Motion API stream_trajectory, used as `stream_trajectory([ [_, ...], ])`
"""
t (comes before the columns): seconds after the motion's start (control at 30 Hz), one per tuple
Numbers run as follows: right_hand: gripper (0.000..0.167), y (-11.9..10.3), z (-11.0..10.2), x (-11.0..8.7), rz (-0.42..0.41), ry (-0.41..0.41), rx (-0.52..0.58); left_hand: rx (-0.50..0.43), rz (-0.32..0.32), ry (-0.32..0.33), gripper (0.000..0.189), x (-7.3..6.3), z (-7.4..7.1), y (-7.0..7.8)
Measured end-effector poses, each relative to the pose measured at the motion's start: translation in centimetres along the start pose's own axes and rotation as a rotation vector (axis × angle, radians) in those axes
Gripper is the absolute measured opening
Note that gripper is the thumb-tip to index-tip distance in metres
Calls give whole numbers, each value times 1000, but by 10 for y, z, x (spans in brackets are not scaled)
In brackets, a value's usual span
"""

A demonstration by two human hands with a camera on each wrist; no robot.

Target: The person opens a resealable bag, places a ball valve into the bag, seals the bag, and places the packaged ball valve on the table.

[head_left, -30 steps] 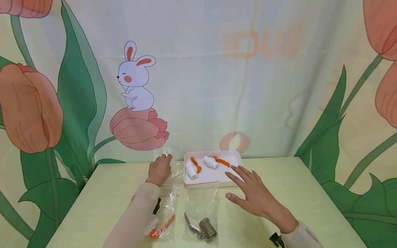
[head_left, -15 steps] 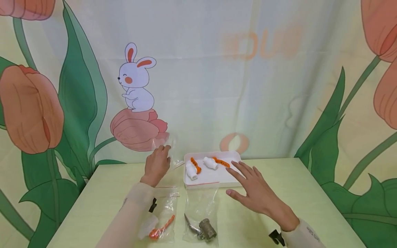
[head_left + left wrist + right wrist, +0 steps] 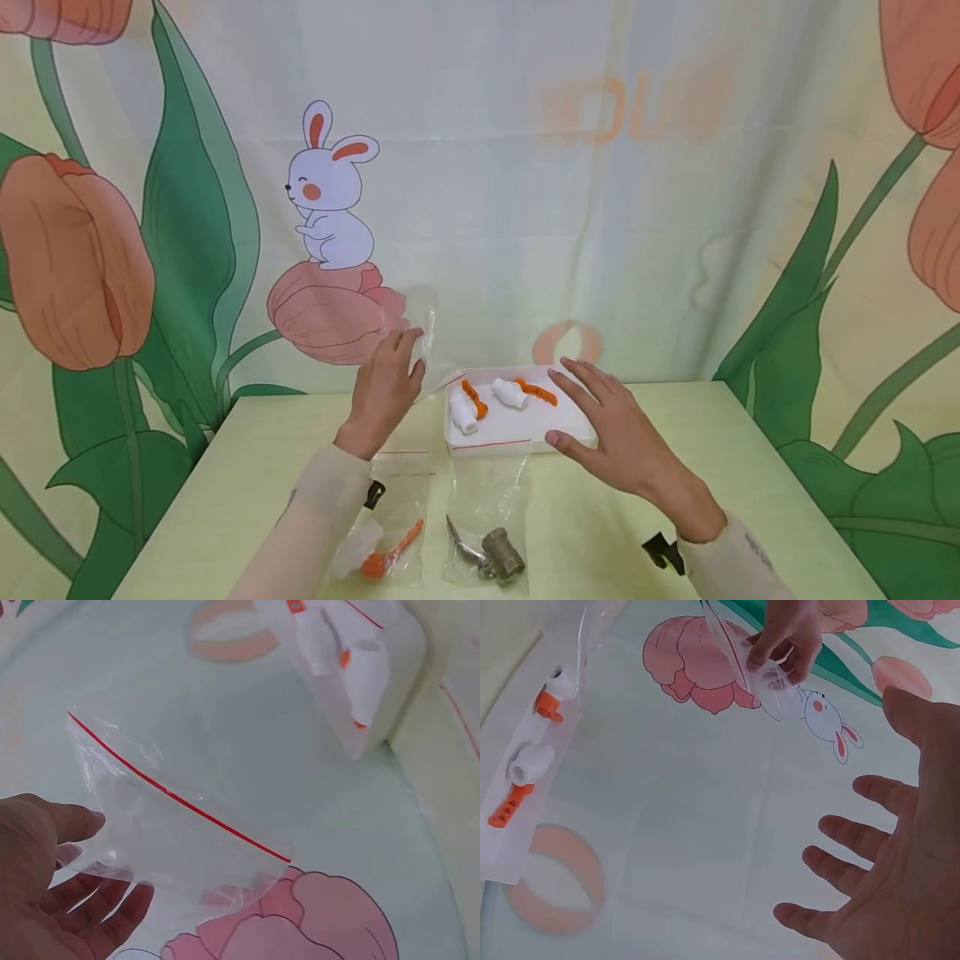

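My left hand (image 3: 382, 387) is raised beyond the table's back left, pinching a clear zip bag (image 3: 172, 825) with a red seal line. Nothing shows inside that bag. Over the right side of a white tray (image 3: 540, 429) hovers my right hand (image 3: 630, 433), fingers spread and holding nothing. Two white plastic valves lie in the tray: one valve (image 3: 462, 412) at the left with an orange handle (image 3: 472, 398), the other valve (image 3: 510, 393) in the middle with its handle (image 3: 538, 392) pointing right.
In front of the tray lies a clear bag (image 3: 487, 483) containing a metal valve (image 3: 502, 554) with a lever. Left of it, another bag (image 3: 405, 500) holds a white piece (image 3: 360, 546) and an orange handle (image 3: 392, 550). A printed curtain (image 3: 480, 208) hangs behind the table.
The left hand has lifted the zip bag up from the table beside the tray and turned it rightward. The right hand has shifted slightly forward over the tray.
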State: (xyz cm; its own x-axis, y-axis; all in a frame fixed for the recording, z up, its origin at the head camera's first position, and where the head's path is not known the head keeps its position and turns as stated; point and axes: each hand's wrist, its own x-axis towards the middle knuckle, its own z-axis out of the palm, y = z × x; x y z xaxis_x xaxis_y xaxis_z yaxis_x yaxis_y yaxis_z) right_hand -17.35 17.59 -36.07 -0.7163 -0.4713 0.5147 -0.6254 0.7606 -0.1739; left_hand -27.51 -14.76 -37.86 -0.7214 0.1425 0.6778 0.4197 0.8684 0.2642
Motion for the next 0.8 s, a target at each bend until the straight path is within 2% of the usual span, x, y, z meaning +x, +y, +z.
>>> stream_trajectory([
  [0.33, 78, -7, -14, 13, -12, 76, 61, -145, -37, 48, 42, -1, -24, 29],
  [0.47, 78, -12, -22, 17, -16, 111, 101, -236, -51, 70, 41, -2, -32, 42],
  [0.63, 78, -20, -29, 22, -25, 122, 169, -350, -64, 83, 41, -3, -37, 55],
  [0.8, 75, -26, -29, 24, -18, 131, 225, -418, -55, 110, 38, -5, -39, 64],
])
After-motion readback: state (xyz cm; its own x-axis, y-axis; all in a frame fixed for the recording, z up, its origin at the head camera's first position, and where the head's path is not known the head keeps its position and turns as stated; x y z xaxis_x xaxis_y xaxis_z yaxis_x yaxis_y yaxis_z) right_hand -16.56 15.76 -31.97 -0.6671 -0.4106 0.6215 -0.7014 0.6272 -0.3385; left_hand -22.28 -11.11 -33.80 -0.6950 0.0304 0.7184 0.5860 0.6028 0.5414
